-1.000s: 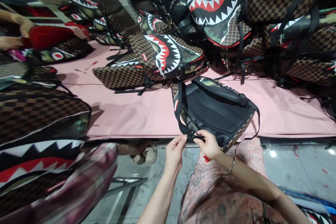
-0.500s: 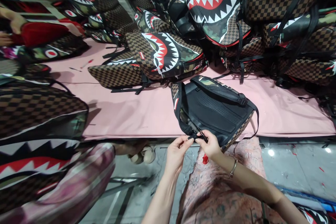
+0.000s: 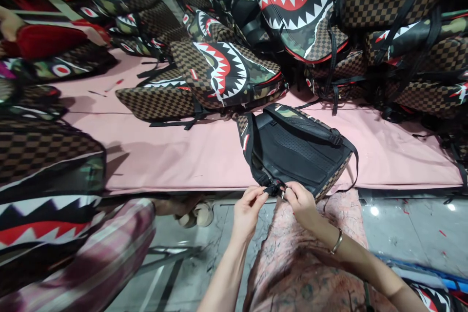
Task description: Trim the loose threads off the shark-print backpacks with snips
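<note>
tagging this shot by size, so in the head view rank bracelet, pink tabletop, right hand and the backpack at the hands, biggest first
1. Pink tabletop
2. Backpack
3. Right hand
4. Bracelet

Apparent size only.

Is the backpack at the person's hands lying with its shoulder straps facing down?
No, the backpack lies with its black back panel and shoulder straps facing up.

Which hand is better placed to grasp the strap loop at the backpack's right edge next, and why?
Probably the right hand: it is nearer the strap loop. The left hand pinches a black strap farther left and would likely have to cross the right hand.
</note>
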Demonstrator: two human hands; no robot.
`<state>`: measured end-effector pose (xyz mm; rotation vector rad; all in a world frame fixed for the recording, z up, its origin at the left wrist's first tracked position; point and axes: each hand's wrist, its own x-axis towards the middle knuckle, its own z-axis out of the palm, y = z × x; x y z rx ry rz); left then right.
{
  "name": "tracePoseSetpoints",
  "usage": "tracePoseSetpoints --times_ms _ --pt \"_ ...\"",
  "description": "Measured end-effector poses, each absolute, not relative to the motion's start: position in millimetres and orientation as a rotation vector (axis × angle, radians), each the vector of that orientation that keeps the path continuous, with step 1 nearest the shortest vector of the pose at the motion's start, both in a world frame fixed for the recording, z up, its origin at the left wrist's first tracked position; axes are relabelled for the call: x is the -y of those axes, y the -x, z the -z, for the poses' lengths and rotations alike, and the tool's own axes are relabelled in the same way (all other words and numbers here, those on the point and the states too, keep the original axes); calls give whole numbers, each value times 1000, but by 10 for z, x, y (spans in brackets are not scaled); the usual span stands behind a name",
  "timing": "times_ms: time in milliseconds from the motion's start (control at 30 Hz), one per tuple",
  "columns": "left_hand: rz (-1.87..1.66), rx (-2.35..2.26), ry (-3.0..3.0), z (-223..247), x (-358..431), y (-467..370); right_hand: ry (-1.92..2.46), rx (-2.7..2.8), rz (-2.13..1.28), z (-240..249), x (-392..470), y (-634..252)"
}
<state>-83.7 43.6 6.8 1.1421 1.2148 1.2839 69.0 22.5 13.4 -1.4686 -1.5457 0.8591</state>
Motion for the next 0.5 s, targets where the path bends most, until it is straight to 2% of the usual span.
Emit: tracePoseSetpoints --times_ms 267,500 --pt "-1235 -1213 -1425 -83 -418 876 1557 2012 -522 -325 -237 -829" --pt "-1209 -1222 -1473 -110 -414 880 1500 2217 -377 -370 -342 -883"
